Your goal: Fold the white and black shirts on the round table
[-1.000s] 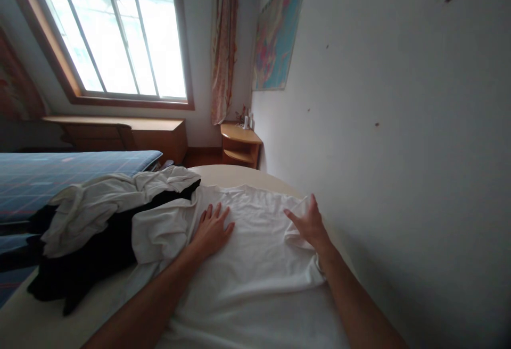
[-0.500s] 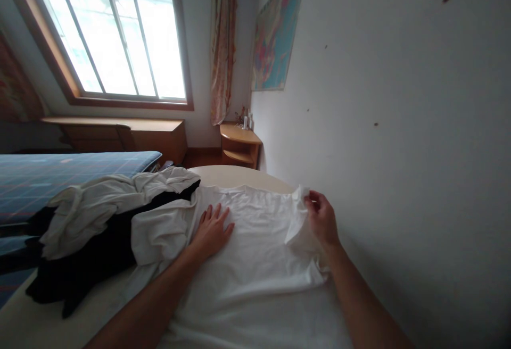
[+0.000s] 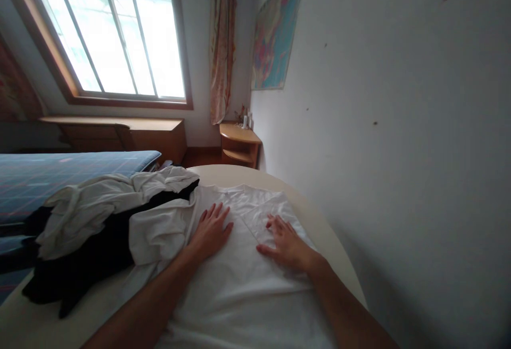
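Observation:
A white garment [image 3: 247, 296] lies spread on a round cream table [image 3: 339, 242], its right side folded inward over itself. My left hand [image 3: 211, 232] rests flat on its upper left part, fingers spread. On the folded part at the right lies my right hand [image 3: 285, 242], fingers apart and slightly bent, holding nothing. White clothing [image 3: 159, 232] bunches up beside my left forearm, next to a black garment [image 3: 88, 264] with more crumpled white cloth [image 3: 91, 205] on top.
A blue plaid mattress [image 3: 80, 165] is at the left beyond the clothes. The white wall [image 3: 399, 179] stands close on the right. Further back are a wooden desk [image 3: 155, 125] and a small corner shelf [image 3: 239, 134].
My right hand has moved left and inward, folding the garment's right side over and letting its edge go. More of the table's right rim shows. My left hand has stayed in place.

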Motion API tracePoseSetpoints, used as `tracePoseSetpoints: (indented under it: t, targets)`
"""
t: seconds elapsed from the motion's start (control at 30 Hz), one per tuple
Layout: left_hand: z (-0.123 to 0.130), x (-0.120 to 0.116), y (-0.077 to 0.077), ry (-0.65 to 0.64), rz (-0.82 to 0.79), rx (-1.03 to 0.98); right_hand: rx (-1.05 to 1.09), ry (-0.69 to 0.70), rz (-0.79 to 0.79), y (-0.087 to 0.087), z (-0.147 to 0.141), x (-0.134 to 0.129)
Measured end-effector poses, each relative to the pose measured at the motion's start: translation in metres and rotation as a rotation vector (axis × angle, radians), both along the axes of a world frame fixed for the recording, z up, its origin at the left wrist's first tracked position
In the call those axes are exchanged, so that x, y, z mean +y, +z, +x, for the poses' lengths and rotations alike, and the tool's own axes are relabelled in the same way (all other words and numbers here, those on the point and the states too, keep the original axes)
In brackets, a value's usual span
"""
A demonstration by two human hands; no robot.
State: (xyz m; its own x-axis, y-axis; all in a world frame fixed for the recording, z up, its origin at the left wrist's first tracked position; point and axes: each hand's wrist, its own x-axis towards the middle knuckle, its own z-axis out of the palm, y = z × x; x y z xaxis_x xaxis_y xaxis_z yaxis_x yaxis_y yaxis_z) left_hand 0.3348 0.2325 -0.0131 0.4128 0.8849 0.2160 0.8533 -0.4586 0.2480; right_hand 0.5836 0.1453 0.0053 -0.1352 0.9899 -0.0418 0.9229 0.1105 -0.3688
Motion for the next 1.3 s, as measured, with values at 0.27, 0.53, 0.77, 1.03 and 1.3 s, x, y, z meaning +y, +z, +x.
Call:
tracePoseSetpoints:
  t: [0.27, 0.53, 0.77, 1.03, 1.3]
  targets:
    - [0.003, -0.01, 0.007, -0.152, -0.012, -0.035, 0.073, -0.099, 0.163, 0.002, 0.012, 0.018]
    - [0.002, -0.014, 0.011, -0.379, -0.046, -0.021, -0.106, -0.223, -0.005, -0.008, 0.032, 0.037]
    - [0.005, -0.011, 0.01, -0.332, -0.06, 0.058, -0.157, -0.221, -0.061, 0.004, 0.034, 0.06]
    - [0.012, 0.009, 0.005, -0.277, -0.073, 0.123, -0.182, -0.309, -0.081, -0.001, 0.005, 0.091]
    - [0.027, 0.021, 0.008, -0.164, -0.146, 0.154, -0.114, -0.262, 0.172, -0.005, 0.008, 0.108]
